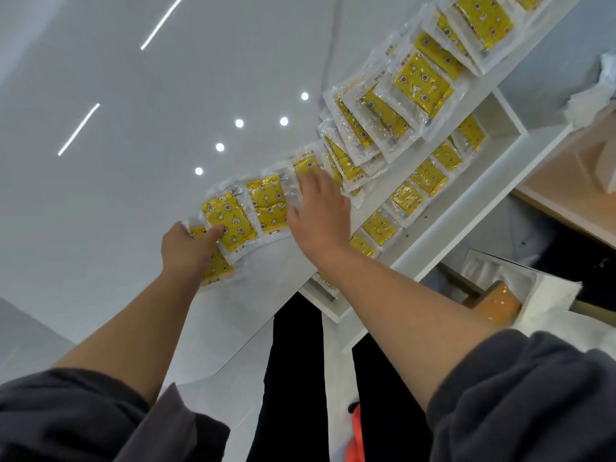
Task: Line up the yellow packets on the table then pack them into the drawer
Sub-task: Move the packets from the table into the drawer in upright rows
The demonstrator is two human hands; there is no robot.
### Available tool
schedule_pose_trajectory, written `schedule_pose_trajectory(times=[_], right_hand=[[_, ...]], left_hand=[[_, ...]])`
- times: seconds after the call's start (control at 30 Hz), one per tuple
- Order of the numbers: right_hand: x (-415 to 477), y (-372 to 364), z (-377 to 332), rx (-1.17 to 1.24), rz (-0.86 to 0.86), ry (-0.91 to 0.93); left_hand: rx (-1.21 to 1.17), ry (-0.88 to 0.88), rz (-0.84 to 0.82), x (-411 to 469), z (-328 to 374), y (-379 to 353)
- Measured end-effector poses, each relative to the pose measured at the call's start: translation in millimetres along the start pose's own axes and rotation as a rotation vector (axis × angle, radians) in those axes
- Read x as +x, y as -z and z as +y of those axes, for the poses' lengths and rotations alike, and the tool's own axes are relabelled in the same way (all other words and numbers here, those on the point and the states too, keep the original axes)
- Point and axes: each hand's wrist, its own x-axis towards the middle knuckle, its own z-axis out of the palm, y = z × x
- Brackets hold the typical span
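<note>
Yellow packets (422, 82) overlapping along table (133, 95)

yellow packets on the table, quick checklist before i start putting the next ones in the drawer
1. Yellow star-patterned plastic packets lined up on the white table: not ok, the far ones overlap in a heap.
2. White drawer open: ok.
3. Free room in the drawer: cannot tell; a row of packets already lies inside.
4. Right hand free: ok, flat on the packets, holding nothing.
5. Left hand has a firm hold on the end packet: cannot tell, its fingers lie over it.
</note>
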Motion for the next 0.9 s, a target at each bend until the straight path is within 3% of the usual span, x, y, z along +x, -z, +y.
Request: schedule_pose_trajectory(times=[0.13, 0.27, 0.53, 0.7, 0.9], right_hand=[[18.7, -1.9, -4.7, -0.036, 0.003, -0.178], [18.3, -15.0, -18.0, -0.134, 0.005, -0.148], [23.1, -15.1, -20.5, -0.026, 0.018, -0.198], [30.7, -7.6, -17.4, 0.339, -0.006, -0.324], [25.3, 2.0, 7.4, 0.779, -0.224, -0.358]], left_hand=[[-0.002, -0.012, 0.002, 2.5, -3.0, -0.3], [0.024, -0.039, 0.006, 5.0, -2.6, 2.8], [0.037, -0.068, 0.002, 12.6, -1.7, 11.7], [-0.003, -0.044, -0.051, 12.0, -0.7, 17.0], [-0.093, 0.015, -0.253, 2.5, 7.0, 19.3]])
